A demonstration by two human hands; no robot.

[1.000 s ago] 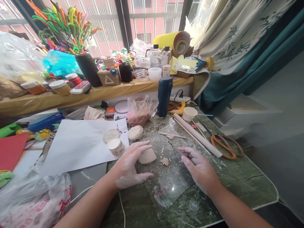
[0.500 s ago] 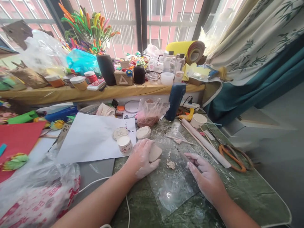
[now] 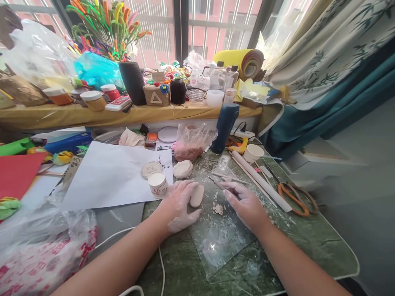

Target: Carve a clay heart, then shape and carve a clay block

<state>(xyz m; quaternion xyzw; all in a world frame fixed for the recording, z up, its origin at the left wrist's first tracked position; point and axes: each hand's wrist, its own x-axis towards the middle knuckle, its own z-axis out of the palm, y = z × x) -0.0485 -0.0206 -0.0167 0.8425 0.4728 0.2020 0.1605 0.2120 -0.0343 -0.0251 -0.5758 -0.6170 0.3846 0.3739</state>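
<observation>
My left hand (image 3: 182, 207), dusted white, is closed around an off-white clay piece (image 3: 196, 196) with rounded edges, at the left side of a clear plastic sheet (image 3: 222, 250). Its fingers hide part of the clay. In my right hand (image 3: 245, 203) is a thin pointed carving tool (image 3: 217, 183), its tip toward the clay but apart from it. Clay crumbs (image 3: 217, 209) lie on the sheet between both hands. Beyond the left hand sits a lump of white clay (image 3: 182, 169). A white jar (image 3: 157, 185) and a round disc with a star (image 3: 151, 169) stand beside it on white paper (image 3: 108, 176).
At the right lie a pale roller (image 3: 262, 181), orange-handled scissors (image 3: 293, 199) and a paper cup (image 3: 253, 153). A blue bottle (image 3: 225, 128) stands at the back beside a bag of brown material (image 3: 189, 150). A white cable (image 3: 162, 267) crosses the front left.
The clay piece has turned in my left hand, its face now looking narrower. My right hand with the carving tool has come closer to it. The whole view has shifted slightly.
</observation>
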